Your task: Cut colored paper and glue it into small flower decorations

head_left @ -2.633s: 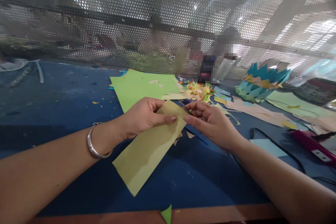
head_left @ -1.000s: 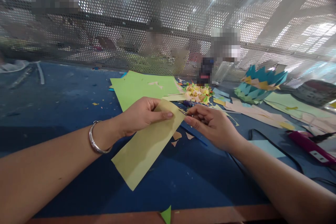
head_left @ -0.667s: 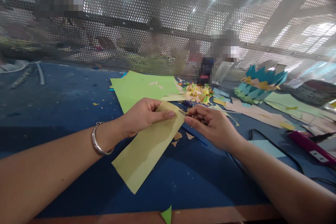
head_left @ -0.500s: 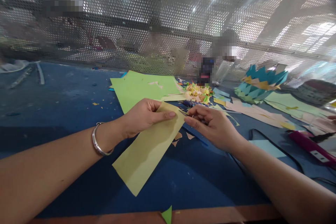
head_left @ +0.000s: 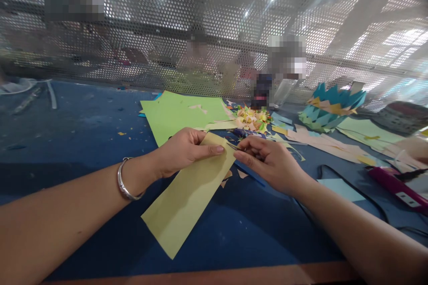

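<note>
"So, what lies at the far left?"

"The blue table (head_left: 73,129), with a white-rimmed, blurred object (head_left: 20,87) at its edge. Behind it a grey perforated screen (head_left: 150,60) spans the whole width."

"And moving right?"

"A left forearm comes in, with a silver metal bangle (head_left: 124,181) round the wrist. Then the person's left hand (head_left: 183,152); its grip is closed on the pale yellow rectangular paper strip (head_left: 187,205), thumb flat on top near the upper end."

"Where is that strip exactly?"

"Between the two hands, over the table, slanting from the upper right down to the lower left. Beyond the left hand lies a large light-green paper sheet (head_left: 183,113), with small pinkish paper bits on it."

"What comes next?"

"Small peach paper scraps (head_left: 242,173) on the table, near the strip's right edge. Farther back is a heap of yellow, peach and green paper cuttings (head_left: 253,119). In front of that heap, the person's right hand (head_left: 267,160) grasps a thin dark metal tool (head_left: 233,146), its tip at the strip's upper right edge. Most of the tool is hidden by the fingers, so its kind cannot be told."

"And the far right?"

"A zigzag-edged teal paper crown shape (head_left: 334,106) stands at the back. Nearer are a light-blue paper rectangle (head_left: 341,190) and a magenta power strip (head_left: 397,189), the rectangle just left of it."
</note>
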`<state>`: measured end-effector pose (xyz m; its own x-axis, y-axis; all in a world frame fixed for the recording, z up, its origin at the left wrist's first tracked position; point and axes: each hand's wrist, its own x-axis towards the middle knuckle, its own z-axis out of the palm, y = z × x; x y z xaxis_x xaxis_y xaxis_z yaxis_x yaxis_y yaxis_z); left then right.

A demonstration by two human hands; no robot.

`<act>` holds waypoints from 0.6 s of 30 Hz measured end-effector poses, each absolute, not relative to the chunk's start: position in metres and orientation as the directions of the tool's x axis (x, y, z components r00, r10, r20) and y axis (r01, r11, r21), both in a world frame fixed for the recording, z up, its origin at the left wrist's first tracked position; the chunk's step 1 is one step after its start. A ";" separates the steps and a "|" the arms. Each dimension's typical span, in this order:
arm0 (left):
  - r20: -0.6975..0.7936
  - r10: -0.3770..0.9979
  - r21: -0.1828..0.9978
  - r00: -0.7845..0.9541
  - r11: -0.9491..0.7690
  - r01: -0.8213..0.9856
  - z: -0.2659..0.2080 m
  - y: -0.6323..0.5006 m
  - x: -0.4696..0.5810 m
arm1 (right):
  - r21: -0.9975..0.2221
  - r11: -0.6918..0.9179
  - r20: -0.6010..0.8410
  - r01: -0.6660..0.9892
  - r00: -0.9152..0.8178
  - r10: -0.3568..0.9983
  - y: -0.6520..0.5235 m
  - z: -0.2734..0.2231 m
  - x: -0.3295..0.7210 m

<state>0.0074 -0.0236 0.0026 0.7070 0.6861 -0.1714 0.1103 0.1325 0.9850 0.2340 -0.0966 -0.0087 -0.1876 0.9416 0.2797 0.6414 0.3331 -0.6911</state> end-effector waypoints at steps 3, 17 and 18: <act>-0.173 0.659 0.984 0.732 0.141 0.105 0.001 -0.023 0.007 | -0.704 0.328 0.273 0.630 -0.187 0.944 -0.096 -0.009 0.234; -0.188 0.671 0.982 0.717 0.138 0.128 0.008 -0.027 0.009 | -0.704 0.327 0.263 0.631 -0.196 0.945 -0.099 -0.007 0.233; -0.192 0.671 0.981 0.716 0.142 0.130 0.008 -0.027 0.009 | -0.701 0.328 0.262 0.633 -0.199 0.944 -0.099 -0.007 0.233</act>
